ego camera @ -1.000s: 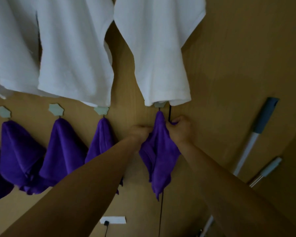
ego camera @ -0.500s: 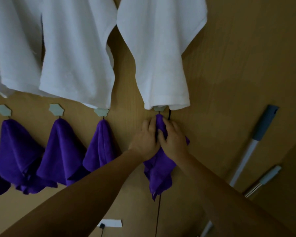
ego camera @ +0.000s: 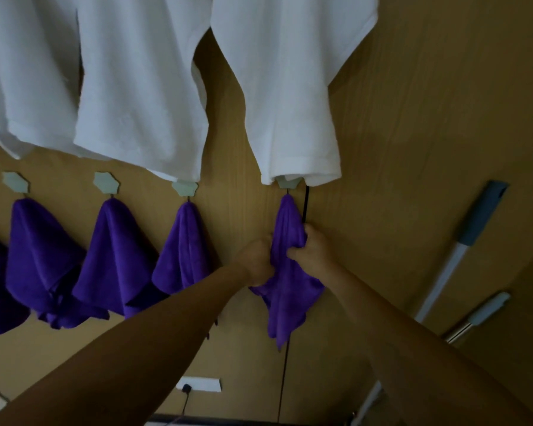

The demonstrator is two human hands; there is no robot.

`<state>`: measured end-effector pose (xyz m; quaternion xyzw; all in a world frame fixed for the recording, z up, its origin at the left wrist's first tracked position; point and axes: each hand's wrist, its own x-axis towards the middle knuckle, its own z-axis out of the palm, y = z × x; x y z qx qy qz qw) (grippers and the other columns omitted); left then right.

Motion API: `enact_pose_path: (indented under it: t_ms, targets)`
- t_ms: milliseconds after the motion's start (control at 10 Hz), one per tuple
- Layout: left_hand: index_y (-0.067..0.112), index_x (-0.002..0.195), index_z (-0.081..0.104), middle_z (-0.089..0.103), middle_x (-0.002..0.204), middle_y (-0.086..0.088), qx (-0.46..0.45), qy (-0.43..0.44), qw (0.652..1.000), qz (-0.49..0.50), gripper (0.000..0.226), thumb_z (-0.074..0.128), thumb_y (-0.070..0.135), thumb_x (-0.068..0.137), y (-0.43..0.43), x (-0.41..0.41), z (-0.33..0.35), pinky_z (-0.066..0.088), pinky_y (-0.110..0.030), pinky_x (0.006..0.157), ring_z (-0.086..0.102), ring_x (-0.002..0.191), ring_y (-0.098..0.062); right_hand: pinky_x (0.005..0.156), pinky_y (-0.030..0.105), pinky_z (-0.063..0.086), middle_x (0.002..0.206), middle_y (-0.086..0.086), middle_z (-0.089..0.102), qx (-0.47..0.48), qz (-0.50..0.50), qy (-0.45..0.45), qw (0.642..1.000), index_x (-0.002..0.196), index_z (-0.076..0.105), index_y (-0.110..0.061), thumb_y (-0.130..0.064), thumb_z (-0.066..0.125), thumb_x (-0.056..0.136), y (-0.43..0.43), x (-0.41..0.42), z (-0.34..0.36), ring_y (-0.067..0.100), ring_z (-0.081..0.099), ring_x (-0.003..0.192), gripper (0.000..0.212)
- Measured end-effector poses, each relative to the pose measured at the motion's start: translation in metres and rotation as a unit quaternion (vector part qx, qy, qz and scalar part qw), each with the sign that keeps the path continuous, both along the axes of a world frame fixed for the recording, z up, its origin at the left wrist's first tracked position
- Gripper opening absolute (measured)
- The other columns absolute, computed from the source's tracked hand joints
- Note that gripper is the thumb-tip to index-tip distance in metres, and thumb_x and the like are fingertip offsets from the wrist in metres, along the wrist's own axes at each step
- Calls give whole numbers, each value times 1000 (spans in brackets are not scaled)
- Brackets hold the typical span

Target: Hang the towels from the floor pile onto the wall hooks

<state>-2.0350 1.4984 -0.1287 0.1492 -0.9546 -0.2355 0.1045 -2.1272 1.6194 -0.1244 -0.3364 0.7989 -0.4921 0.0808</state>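
So that its drape settles, the purple towel (ego camera: 290, 259), already caught on the hook (ego camera: 287, 181), is gripped by the curled left hand (ego camera: 257, 262) and right hand (ego camera: 310, 251).

The purple microfibre towel (ego camera: 290, 290) hangs on the rightmost pale hexagonal wall hook (ego camera: 287, 182), below a white cloth (ego camera: 290, 87). Two pole handles (ego camera: 453, 261) lean to its right.
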Motion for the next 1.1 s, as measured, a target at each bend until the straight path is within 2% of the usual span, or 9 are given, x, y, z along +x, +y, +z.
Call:
enact_pose_path:
  t_ms: [100,200,300,400,500,600,700,900,1100]
  targets:
    - [5,95,64,67,87,-4,110,50,993,3,24,52,-7,77,-12,12,-2,44,-19,65,63,85,-21,78,31,53,95,3,66,-39,10,-2,999,111,61,-14,2,57,82,15,-7,-2,18,62,86,33]
    - [8,101,67,68,78,6,294,16,954,58,35,51,-11,75,-24,29,-8,50,-18,63,64,76,-11,75,36,52,88,5,65,-50,-4,-65,997,98,61,-19,2,48,84,25,-9,-8,18,61,79,28]
    - [2,119,59,66,79,7,190,-112,971,88,41,55,-3,79,-27,35,-20,44,-8,51,61,72,-6,73,42,53,86,11,65,-7,10,-80,997,94,62,-19,-1,45,87,18,-5,-12,24,62,76,25]
    - [3,132,49,63,118,-15,44,-119,985,118,47,55,9,86,-26,26,-28,48,-23,83,60,109,-28,73,38,54,90,8,67,9,6,-71,997,99,62,-18,-3,50,85,11,-5,-11,24,65,82,24]
    - [10,134,46,58,124,-13,46,8,982,183,62,64,24,76,-17,16,-22,48,-39,92,56,114,-30,74,30,51,103,7,67,21,-15,-72,997,116,60,-8,0,57,84,16,-8,-27,20,63,88,33]
    - [17,134,40,52,120,0,85,143,976,139,77,67,41,66,0,9,-15,48,-30,82,54,105,-17,81,35,49,112,23,66,68,3,-83,994,115,62,5,9,57,84,27,-3,-57,32,63,101,32]
    - [15,127,38,55,109,1,163,122,976,79,61,70,29,78,7,-2,-14,43,-7,56,53,82,-2,72,20,48,120,25,63,99,-2,-104,990,121,59,7,8,62,84,36,3,-74,29,62,108,36]
    - [9,136,35,51,114,0,139,97,983,78,72,72,25,77,6,3,-24,44,-27,77,55,104,-21,93,42,50,128,7,57,68,-83,-30,994,137,44,-12,-18,79,64,40,10,-48,25,58,113,81]
    - [13,145,29,41,140,-12,37,43,997,49,80,69,31,77,3,49,-14,39,-36,100,42,126,-29,103,45,41,139,12,45,64,-112,51,990,143,37,-11,-22,71,74,34,60,-21,30,45,126,78]
